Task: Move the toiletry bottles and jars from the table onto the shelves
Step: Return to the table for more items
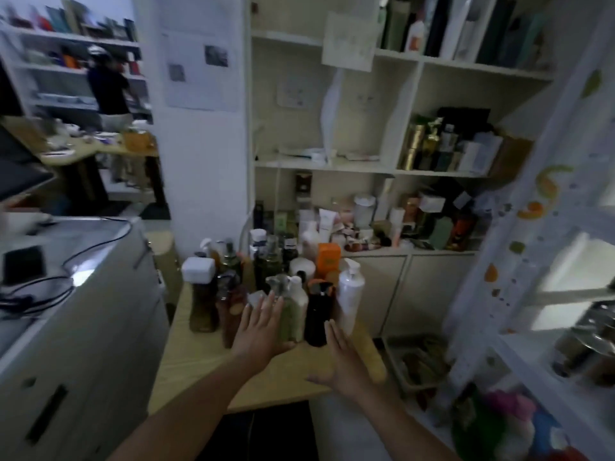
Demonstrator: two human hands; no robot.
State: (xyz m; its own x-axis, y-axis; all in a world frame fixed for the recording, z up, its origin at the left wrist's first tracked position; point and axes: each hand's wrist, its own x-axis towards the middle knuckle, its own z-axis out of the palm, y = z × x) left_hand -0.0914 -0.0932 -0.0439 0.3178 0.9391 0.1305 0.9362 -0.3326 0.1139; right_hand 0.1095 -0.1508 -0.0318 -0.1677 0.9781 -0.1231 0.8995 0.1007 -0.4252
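The bottles stand crowded on the wooden table (199, 357), below the shelves (332, 165). Our left hand (261, 329) lies flat before the green-tinted bottle (293, 316), and our right hand (344, 359) is just beside the black bottle (318, 316). We find every label too blurred to read. Both hands have straight fingers and hold nothing; we cannot tell whether they touch the bottles.

Left hand (263, 327) and right hand (342, 357), fingers straight, over the table (206, 361): left at the green bottle (293, 316), right near the black bottle (318, 316); shelves (332, 165) far.
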